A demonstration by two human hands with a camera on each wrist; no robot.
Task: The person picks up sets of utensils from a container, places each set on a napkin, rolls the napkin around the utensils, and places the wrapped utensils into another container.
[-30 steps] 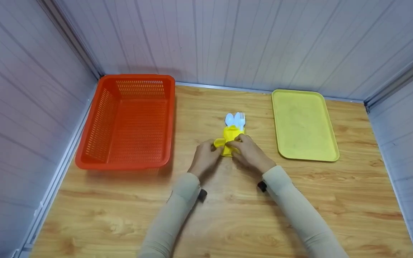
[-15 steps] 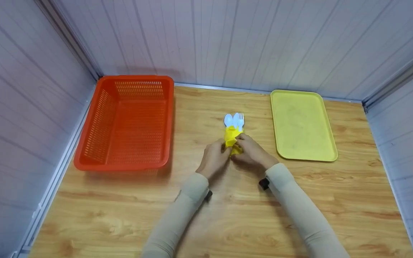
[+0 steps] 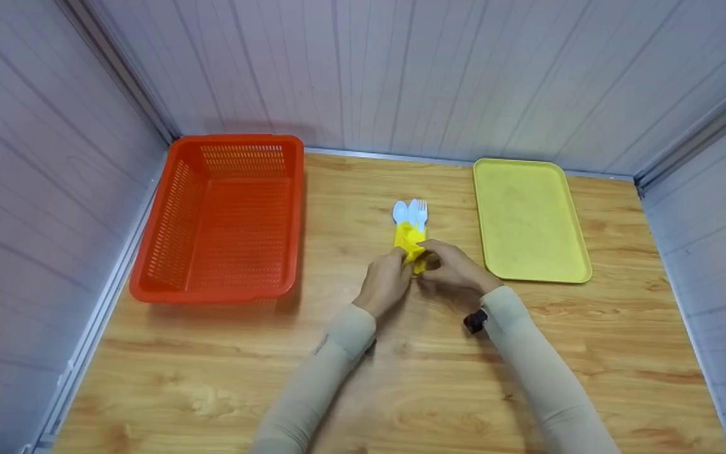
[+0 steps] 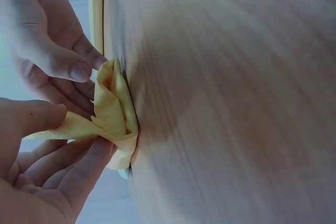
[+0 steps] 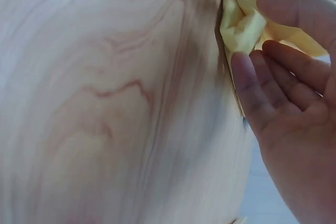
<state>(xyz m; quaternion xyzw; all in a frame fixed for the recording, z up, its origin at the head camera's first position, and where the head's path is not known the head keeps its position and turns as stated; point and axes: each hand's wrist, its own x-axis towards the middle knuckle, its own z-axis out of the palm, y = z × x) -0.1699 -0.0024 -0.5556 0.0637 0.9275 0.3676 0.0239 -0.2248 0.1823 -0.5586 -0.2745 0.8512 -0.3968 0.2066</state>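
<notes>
A yellow napkin (image 3: 408,236) lies folded round white cutlery at the middle of the table. A spoon (image 3: 399,212), a round-ended middle piece (image 3: 413,211) and a fork (image 3: 423,214) stick out of its far end. My left hand (image 3: 385,282) pinches a loose flap of the napkin between thumb and fingers, seen close in the left wrist view. From the other side my right hand (image 3: 455,268) grips the napkin near its right edge. In the right wrist view, the right thumb lies over the yellow folds (image 5: 244,30) with the fingers below.
An orange-red plastic basket (image 3: 297,246) with slotted sides stands to the left against the back wall. On the right lies a flat yellow tray (image 3: 532,217). Pale panel walls (image 3: 375,75) enclose the wooden table (image 3: 426,391) at the back and sides.
My left hand has moved right, bringing the napkin's left flap across over the cutlery handles. The right hand has shifted slightly right. The cutlery heads stay almost in place.
</notes>
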